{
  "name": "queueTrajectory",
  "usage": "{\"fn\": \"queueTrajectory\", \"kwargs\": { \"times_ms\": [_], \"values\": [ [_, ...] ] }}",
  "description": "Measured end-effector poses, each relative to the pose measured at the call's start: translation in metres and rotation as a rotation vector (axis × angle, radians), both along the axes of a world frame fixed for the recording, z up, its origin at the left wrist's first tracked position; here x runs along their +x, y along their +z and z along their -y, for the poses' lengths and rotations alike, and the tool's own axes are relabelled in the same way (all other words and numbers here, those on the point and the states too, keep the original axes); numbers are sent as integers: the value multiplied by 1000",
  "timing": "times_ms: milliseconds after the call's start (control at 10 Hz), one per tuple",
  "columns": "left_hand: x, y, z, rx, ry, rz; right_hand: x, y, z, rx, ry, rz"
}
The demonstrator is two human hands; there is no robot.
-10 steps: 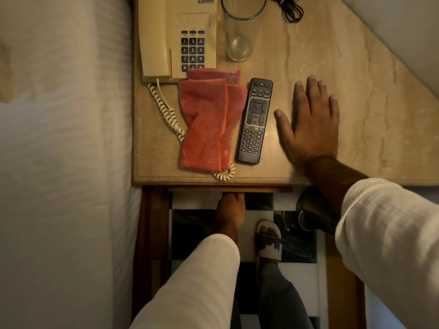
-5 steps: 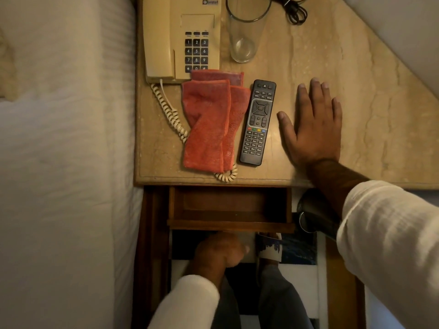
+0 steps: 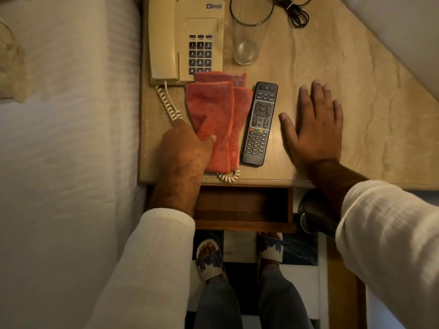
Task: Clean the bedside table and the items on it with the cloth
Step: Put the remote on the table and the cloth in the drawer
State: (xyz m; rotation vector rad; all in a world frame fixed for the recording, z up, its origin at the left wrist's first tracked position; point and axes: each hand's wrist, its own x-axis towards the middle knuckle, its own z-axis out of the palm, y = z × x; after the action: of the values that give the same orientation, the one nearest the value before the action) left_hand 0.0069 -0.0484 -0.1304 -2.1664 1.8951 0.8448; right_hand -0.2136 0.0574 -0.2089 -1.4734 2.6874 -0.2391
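Observation:
A folded red cloth (image 3: pixel 215 108) lies on the marble bedside table (image 3: pixel 370 129), between a beige telephone (image 3: pixel 183 36) and a black remote (image 3: pixel 260 124). My left hand (image 3: pixel 185 148) rests on the cloth's near left edge, its thumb pressed on the fabric and its fingers tucked at the cloth's side. My right hand (image 3: pixel 313 127) lies flat on the tabletop to the right of the remote, fingers spread, holding nothing. An empty glass (image 3: pixel 247 36) stands behind the remote.
The coiled phone cord (image 3: pixel 168 103) runs along the cloth's left and peeks out at the table's front edge. A wooden drawer (image 3: pixel 244 210) stands pulled out below. The bed (image 3: pixel 66 162) is at the left, a black cable (image 3: pixel 297 13) at the back.
My left hand pulled the drawer out, let go of it, and rose onto the tabletop to land on the red cloth. The right hand stayed flat in place.

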Motion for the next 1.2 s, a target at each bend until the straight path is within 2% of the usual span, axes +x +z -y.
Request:
{"fn": "queueTrajectory", "kwargs": {
  "times_ms": [100, 200, 300, 400, 500, 600, 700, 800, 900, 1000, 1100, 1200],
  "values": [
    [-1, 4, -3, -25, 81, -154, 0, 0, 0, 7, 0, -2],
    [2, 25, -5, -11, 261, -565, 0, -1, 0, 10, -1, -5],
    [20, 62, -13, -156, 60, -695, -1, -1, 0, 18, -5, -10],
    [50, 99, -30, -65, -279, -826, 0, 0, 1, 22, -4, -15],
    [77, 102, -45, 195, -441, -896, -1, 0, 1, 18, -5, -5],
    [86, 66, -62, 482, -407, -914, -1, 0, -1, 14, -6, -15],
    [85, -2, -79, 647, -362, -773, -1, 1, -1, 19, 3, -10],
    [80, -67, -86, 681, -324, -653, -1, 2, 0, 23, 2, -5],
    [75, -110, -84, 661, -285, -591, 0, 2, -1, 27, 3, -11],
    [70, -143, -78, 539, -387, -353, 0, 2, 0, 30, 2, -6],
    [69, -153, -72, 460, -378, -163, 0, 2, -1, 25, -1, -1],
    [73, -152, -72, 385, -352, -123, 0, 2, 0, 26, -1, -8]
  ]
}}
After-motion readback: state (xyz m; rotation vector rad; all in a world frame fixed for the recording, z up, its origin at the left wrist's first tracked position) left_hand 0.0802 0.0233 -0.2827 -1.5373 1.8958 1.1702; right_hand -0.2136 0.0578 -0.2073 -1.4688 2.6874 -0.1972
